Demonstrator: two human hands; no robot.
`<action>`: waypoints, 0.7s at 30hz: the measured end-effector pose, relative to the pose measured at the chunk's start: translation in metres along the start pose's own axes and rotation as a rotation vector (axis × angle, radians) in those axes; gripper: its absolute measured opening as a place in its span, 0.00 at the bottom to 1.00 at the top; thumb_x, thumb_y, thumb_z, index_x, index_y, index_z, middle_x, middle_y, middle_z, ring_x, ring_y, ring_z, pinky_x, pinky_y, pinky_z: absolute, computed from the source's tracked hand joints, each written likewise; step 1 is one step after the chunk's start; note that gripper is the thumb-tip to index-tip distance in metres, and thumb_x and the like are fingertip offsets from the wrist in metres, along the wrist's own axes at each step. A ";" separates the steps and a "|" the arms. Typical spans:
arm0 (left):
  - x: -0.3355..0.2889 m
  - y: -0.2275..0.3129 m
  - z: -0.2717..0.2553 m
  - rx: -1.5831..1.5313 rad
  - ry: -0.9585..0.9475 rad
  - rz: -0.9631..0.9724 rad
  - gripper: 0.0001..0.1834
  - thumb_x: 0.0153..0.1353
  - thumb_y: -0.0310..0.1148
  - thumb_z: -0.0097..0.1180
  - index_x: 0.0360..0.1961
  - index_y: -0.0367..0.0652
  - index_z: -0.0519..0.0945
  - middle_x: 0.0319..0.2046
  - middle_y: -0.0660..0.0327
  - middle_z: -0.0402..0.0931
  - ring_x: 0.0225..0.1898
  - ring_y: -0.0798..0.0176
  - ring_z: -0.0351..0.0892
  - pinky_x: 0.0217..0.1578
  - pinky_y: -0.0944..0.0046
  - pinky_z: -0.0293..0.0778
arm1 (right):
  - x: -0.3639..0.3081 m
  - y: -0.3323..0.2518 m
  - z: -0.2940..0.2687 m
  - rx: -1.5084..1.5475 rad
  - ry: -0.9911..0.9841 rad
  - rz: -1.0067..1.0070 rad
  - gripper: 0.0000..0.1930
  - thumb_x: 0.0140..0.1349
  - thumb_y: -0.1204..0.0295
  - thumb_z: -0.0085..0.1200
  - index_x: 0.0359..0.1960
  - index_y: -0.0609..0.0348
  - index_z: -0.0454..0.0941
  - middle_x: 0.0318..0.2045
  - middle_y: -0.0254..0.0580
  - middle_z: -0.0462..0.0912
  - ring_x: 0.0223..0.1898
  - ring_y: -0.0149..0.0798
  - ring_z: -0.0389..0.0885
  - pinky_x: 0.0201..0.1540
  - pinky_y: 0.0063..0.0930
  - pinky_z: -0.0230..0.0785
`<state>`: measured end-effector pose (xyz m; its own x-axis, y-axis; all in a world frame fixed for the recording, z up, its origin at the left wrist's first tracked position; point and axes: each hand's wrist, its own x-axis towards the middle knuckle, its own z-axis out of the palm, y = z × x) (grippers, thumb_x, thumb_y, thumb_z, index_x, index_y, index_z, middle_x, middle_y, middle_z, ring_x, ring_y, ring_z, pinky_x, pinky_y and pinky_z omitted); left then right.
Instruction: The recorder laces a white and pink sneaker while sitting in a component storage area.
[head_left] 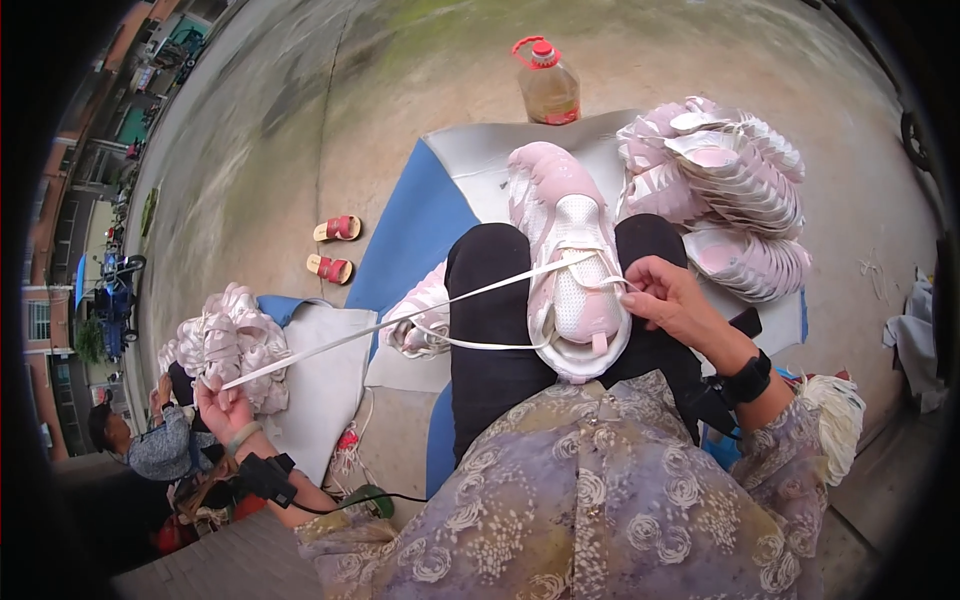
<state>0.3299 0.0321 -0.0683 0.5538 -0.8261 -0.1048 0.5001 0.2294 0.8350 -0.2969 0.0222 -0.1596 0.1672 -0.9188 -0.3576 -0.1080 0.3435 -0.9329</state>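
A pink and white sneaker upper [581, 315] lies along my lap between my knees, toe pointing away, over what looks like more nested uppers. A flat white shoelace [500, 283] runs from its eyelets, drawn taut to the far left. At that end my left hand [222, 408] pinches the lace, well away from the upper. Beside the collar's right edge, my right hand [668, 297] has thumb and forefinger closed on a short stretch of lace. Another strand loops loosely from the upper toward the left.
Nested uppers [735, 165] are heaped at the right, with another pile [235, 345] at the left. A single upper [420, 315] rests by my left knee. Beyond stand an oil bottle [549, 85] and red sandals [338, 228]. Someone sits at the far left. White laces [832, 415] hang at my right.
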 end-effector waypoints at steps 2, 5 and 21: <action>0.000 -0.005 -0.003 0.024 0.001 -0.022 0.11 0.68 0.34 0.38 0.28 0.43 0.65 0.19 0.63 0.65 0.07 0.74 0.55 0.12 0.72 0.57 | -0.010 -0.008 -0.008 -0.005 -0.038 0.065 0.12 0.59 0.66 0.55 0.37 0.62 0.74 0.20 0.26 0.69 0.20 0.19 0.64 0.20 0.14 0.58; 0.001 -0.011 0.007 0.049 -0.008 -0.085 0.12 0.69 0.34 0.38 0.27 0.44 0.66 0.18 0.64 0.66 0.07 0.74 0.55 0.11 0.72 0.56 | -0.024 -0.021 -0.025 -0.059 -0.095 0.170 0.11 0.60 0.68 0.52 0.40 0.63 0.75 0.20 0.29 0.72 0.18 0.20 0.66 0.20 0.13 0.59; 0.012 -0.095 0.223 0.328 -0.436 0.081 0.05 0.63 0.28 0.49 0.40 0.42 0.72 0.25 0.64 0.72 0.21 0.74 0.70 0.23 0.75 0.69 | -0.161 -0.135 -0.230 0.870 0.255 -0.984 0.16 0.67 0.76 0.38 0.54 0.67 0.65 0.32 0.41 0.76 0.22 0.24 0.71 0.31 0.25 0.67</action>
<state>0.1406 -0.1139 -0.0290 0.2199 -0.9651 0.1422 0.1946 0.1862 0.9630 -0.5347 0.0788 0.0333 -0.3824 -0.8314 0.4032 0.6218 -0.5543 -0.5532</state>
